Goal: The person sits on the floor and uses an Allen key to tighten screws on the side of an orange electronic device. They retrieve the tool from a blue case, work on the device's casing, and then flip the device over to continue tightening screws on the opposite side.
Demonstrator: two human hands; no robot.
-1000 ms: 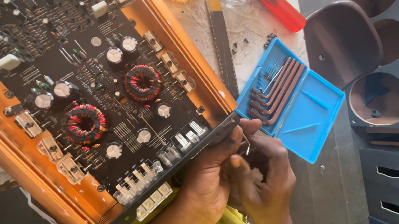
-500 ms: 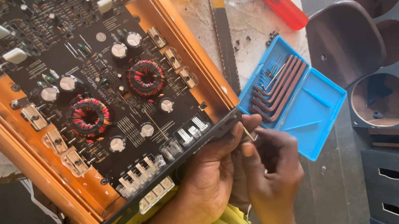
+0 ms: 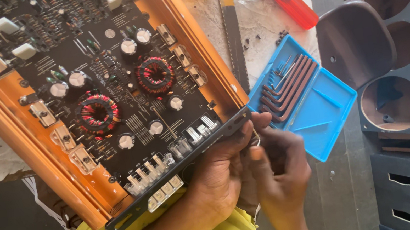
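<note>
Orange anodised metal amplifier chassis (image 3: pixel 25 149), satin sheen. Matt black circuit board (image 3: pixel 104 70); copper-wound coils. Black metal end plate (image 3: pixel 182 178), dull. Bright blue smooth plastic case (image 3: pixel 321 115) holding dark matt steel hex keys (image 3: pixel 288 85). Glossy red translucent plastic screwdriver handle (image 3: pixel 291 2). Rough pale worktop (image 3: pixel 257 34).

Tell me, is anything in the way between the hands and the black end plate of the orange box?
Nothing visible. The left hand already grips the black metal end plate of the orange amplifier case; the right hand holds a small bent metal key at its corner.
</note>
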